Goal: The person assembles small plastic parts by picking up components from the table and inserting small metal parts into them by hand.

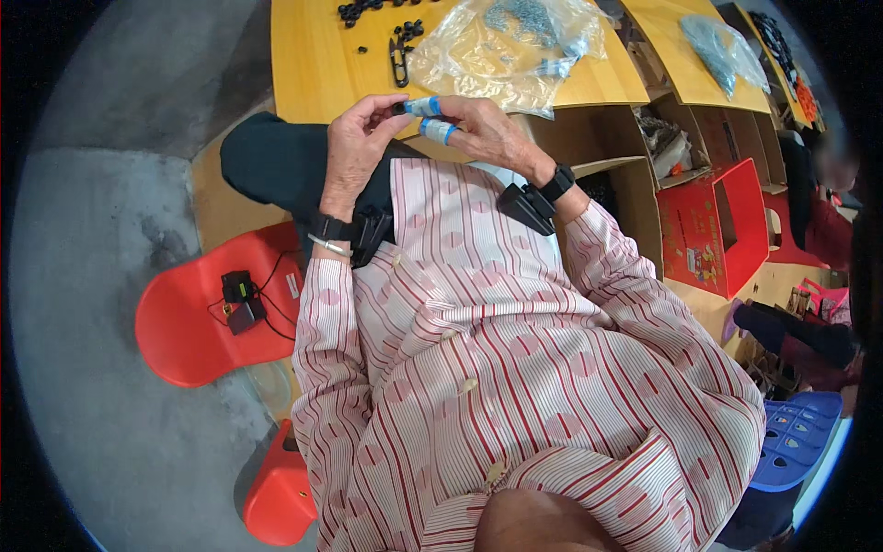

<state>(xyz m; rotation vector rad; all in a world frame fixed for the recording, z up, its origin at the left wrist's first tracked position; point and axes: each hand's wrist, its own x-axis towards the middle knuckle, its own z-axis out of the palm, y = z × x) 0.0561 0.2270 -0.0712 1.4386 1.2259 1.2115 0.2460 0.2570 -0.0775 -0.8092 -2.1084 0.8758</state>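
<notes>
My left hand (pixel 357 149) is closed, pinching a small round black part (pixel 398 109) between thumb and fingertips, above my lap at the table's near edge. My right hand (pixel 492 133) comes in from the other side with bent fingers. Its taped index finger reaches up to the black part, and whatever else its fingers hold is too small to make out. Blue-and-white tape wraps (pixel 436 131) cover its thumb and index finger. Beyond my hands, black thread snips (pixel 398 63) lie on the yellow table (pixel 317 69), near several loose black parts (pixel 409 31).
A clear plastic bag (pixel 460 60) with small metallic pieces lies right of the snips. Open cardboard boxes (pixel 589 138) and a red box (pixel 704 230) stand to the right. Red chairs (pixel 189 317) are at left; another person (pixel 819 198) sits far right.
</notes>
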